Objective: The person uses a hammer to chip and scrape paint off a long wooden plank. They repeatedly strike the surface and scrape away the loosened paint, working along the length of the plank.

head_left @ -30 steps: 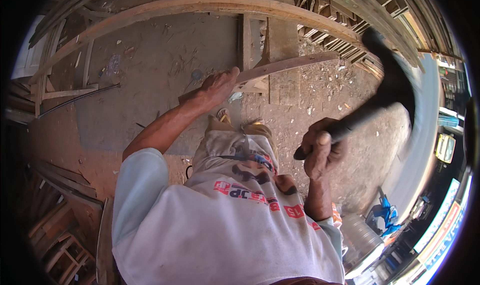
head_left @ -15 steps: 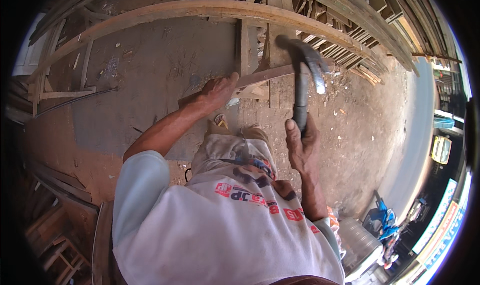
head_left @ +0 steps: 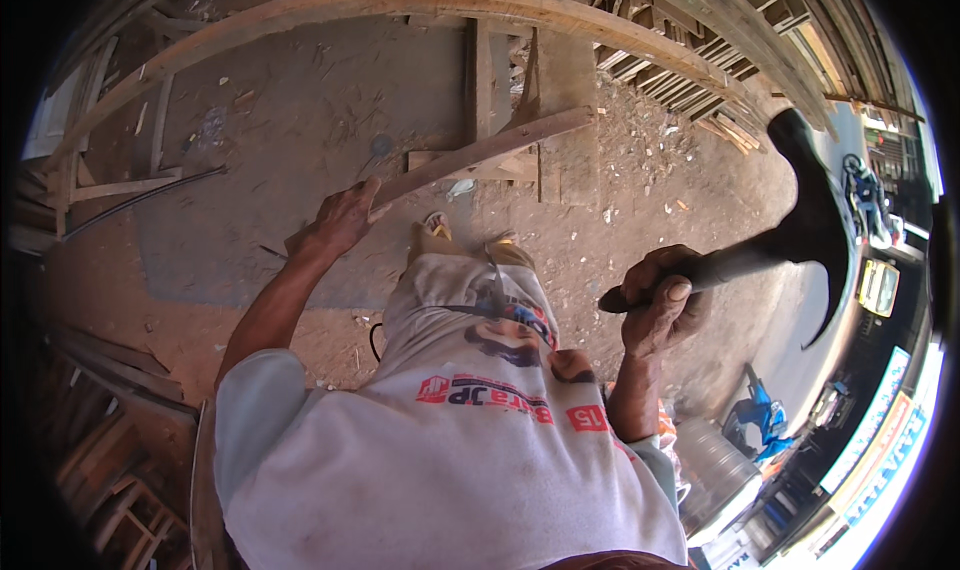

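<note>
My left hand (head_left: 345,219) is closed round a wooden strip (head_left: 480,154) near its lower left end. The strip slants up to the right, its far end over an upright plank (head_left: 566,80). In my right hand (head_left: 662,300) is a claw hammer (head_left: 765,250) with a dark handle and dark head. I hold it out to the right, the head well apart from the strip, and the curved claw points down. My fingers wrap the handle near its butt end.
A long timber beam (head_left: 400,0) spans the far side. Stacked wood strips (head_left: 690,60) lie at the far right. On the left stands a wooden frame (head_left: 165,130). A metal drum (head_left: 715,470) is near my right side, with a road (head_left: 790,320) beyond. Wood scraps litter the ground.
The hammer has swung from above the strip out to the right, its head turning. My left hand has moved left and nearer, pulling the wooden strip along with it.
</note>
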The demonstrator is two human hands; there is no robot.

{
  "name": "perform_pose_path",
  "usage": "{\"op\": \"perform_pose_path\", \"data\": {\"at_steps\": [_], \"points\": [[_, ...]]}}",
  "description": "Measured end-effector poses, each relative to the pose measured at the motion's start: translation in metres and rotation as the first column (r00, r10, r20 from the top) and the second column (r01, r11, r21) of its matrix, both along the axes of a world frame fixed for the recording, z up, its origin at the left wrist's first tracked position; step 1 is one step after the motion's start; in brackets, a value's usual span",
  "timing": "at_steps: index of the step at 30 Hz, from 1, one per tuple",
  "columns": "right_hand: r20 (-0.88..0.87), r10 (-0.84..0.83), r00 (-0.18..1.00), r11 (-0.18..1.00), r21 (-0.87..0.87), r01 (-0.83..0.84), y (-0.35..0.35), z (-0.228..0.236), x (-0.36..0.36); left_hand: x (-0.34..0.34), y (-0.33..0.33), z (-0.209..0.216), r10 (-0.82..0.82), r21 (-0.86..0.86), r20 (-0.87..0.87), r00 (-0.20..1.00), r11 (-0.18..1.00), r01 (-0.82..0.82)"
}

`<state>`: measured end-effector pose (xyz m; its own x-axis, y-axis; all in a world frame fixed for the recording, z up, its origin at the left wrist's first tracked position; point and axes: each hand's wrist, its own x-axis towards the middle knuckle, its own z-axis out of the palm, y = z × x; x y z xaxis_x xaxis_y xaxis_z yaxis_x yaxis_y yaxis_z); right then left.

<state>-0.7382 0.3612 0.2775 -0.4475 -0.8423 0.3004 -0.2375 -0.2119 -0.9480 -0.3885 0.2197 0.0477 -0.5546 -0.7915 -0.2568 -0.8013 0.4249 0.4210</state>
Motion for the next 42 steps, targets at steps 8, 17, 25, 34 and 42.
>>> {"op": "perform_pose_path", "data": {"at_steps": [8, 17, 25, 34, 42], "points": [[-0.364, 0.167, 0.916, 0.769, 0.63, 0.11, -0.007, -0.064, 0.002, 0.004, 0.0, 0.006, 0.006, -0.064, 0.046, 0.999, 0.998, -0.003], [-0.008, 0.005, 1.0, 0.974, 0.226, -0.003, -0.014, -0.032, 0.002, 0.007, 0.001, 0.017, -0.015, -0.038, 0.028, 0.999, 0.999, 0.016], [-0.36, 0.309, 0.88, 0.586, 0.801, 0.121, -0.01, -0.11, -0.009, 0.002, -0.003, 0.025, 0.01, 0.013, 0.053, 0.999, 1.0, -0.011], [0.041, -0.149, 0.988, 0.762, 0.642, 0.088, -0.007, -0.088, -0.02, -0.015, -0.007, 0.075, 0.269, 0.55, -0.135, 0.954, 0.821, -0.154], [0.121, -0.333, 0.935, 0.737, 0.652, 0.178, 0.012, -0.088, -0.022, -0.052, -0.019, 0.08, 0.584, 0.734, -0.571, 0.577, 0.678, 0.039]]}}
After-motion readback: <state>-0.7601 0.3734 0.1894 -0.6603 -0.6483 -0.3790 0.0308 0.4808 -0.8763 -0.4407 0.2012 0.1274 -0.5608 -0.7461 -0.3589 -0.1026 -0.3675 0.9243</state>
